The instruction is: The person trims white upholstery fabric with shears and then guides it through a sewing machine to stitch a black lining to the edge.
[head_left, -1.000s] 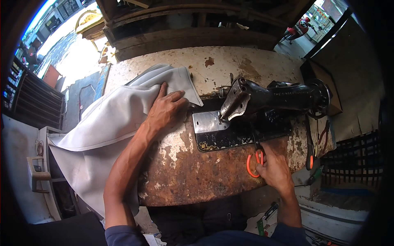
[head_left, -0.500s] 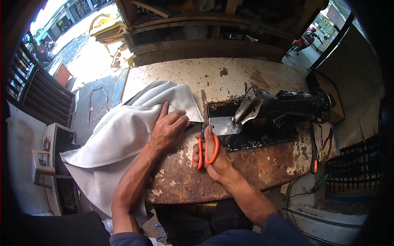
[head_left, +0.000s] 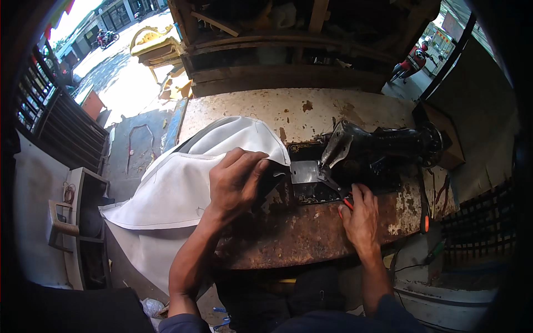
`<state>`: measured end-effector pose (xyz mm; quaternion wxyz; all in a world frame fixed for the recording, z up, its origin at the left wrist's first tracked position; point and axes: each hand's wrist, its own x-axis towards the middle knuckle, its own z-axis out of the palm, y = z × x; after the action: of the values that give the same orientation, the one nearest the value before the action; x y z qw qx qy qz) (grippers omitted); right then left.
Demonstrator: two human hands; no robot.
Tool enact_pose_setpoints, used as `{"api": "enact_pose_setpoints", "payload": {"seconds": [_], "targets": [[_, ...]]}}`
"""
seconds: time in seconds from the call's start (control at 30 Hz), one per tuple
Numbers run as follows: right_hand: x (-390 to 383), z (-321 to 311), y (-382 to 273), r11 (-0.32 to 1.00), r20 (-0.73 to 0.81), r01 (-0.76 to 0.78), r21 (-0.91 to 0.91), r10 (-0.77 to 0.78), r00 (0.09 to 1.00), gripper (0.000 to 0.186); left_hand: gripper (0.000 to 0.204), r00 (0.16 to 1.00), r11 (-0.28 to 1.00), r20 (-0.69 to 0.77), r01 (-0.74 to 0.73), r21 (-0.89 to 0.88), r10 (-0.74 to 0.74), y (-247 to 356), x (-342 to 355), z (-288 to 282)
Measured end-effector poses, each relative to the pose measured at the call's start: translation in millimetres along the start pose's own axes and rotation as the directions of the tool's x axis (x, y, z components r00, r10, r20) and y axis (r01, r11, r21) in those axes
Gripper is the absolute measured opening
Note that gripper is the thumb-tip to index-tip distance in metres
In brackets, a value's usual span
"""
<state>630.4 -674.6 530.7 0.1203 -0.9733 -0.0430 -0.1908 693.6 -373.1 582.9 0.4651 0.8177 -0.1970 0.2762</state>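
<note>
A large piece of white-grey fabric with stitched seams drapes over the table's left part and hangs off its front edge. My left hand is closed on the fabric's raised right edge, near the sewing machine's plate; a dark underside shows beneath. My right hand grips the red-orange handles of a pair of scissors, partly hidden by the fingers. Their blades point up and left across the bed of the black sewing machine, close below its needle area. A shiny metal plate lies left of the needle.
The worn, stained table carries the machine. Another orange-handled tool lies at its right edge beside pliers. A dark wooden frame stands behind. At left are a metal gate and a cabinet.
My right hand has moved right with the scissors, from beside the fabric to over the machine's bed. My left hand has gone from lying on the fabric to pinching and lifting its edge.
</note>
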Motion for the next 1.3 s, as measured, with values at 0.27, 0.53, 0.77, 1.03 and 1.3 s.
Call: {"api": "enact_pose_setpoints", "payload": {"seconds": [0.27,0.53,0.77,1.03,1.3], "targets": [[2,-6,-134,0.491,-0.009,0.057,0.87,-0.1,0.995,0.058,0.011,0.992,0.998,0.123,0.026,0.064,-0.033,65,-17,-39],[-15,-9,-161,0.26,-0.013,-0.008,0.966,0.077,0.997,0.037,0.042,0.829,0.999,0.557,0.053,0.005,-0.047,49,-17,-112],[-45,-45,-115,0.332,-0.028,-0.02,0.943,0.138,0.99,0.037,0.023,0.703,0.952,0.711,-0.22,0.214,0.002,71,-24,-133],[-78,-64,-60,0.394,0.019,-0.117,0.911,0.244,0.97,0.033,0.017,0.717,0.989,0.687,-0.019,-0.148,0.117,176,-82,-86],[-97,-62,-51,0.468,0.044,-0.114,0.877,0.157,0.987,0.015,0.018,0.764,0.978,0.644,0.102,-0.181,0.04,190,-180,-9]]}}
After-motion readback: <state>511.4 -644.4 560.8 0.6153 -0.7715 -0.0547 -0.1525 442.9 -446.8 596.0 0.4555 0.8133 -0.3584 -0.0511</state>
